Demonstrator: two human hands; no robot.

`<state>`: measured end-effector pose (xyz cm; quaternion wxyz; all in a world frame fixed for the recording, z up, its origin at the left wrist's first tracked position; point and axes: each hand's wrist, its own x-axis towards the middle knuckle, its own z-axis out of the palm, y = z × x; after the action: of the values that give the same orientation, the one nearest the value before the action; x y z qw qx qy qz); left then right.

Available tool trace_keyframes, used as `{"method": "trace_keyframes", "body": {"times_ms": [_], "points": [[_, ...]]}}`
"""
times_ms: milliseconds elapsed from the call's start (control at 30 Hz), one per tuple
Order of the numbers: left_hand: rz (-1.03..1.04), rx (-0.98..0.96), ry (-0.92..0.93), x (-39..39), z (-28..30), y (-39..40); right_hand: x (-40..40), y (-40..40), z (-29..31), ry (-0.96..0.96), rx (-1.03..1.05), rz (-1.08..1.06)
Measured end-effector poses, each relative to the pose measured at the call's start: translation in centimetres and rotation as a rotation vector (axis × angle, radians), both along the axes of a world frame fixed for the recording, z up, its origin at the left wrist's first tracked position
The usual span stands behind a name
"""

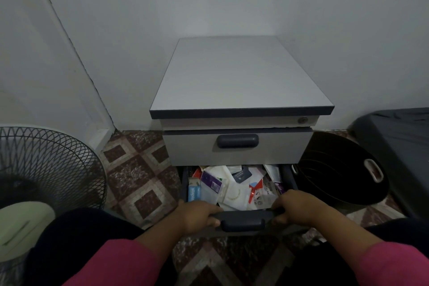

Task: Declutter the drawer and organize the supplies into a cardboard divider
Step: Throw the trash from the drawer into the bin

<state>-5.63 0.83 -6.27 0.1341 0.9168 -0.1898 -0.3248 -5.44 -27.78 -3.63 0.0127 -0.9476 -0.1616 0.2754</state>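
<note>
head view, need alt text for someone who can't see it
Both hands, left hand and right hand, grip the front edge of an open lower drawer crammed with loose packets and a staples box. Above it the grey cabinet has a closed upper drawer; a fan stands to the left.
</note>
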Motion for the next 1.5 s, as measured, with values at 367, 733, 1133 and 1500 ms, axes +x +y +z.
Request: {"method": "trace_keyframes", "body": {"times_ms": [367,733,1133,1500], "points": [[-0.054,0.037,0.112,-0.9,1.2,-0.5,-1.4,0.4,-0.5,0.069,0.012,0.019],[0.329,-0.362,-0.056,2.0,3.8,0.4,-1.5,-0.4,0.5,0.099,0.23,-0.204],[1.132,-0.795,-0.172,6.2,4.6,1.3,2.9,0.3,1.7,-0.405,0.92,-0.918],[1.131,-0.907,-0.112,8.1,4.3,1.7,4.8,0.7,2.1,-0.501,1.11,-1.036]]}}
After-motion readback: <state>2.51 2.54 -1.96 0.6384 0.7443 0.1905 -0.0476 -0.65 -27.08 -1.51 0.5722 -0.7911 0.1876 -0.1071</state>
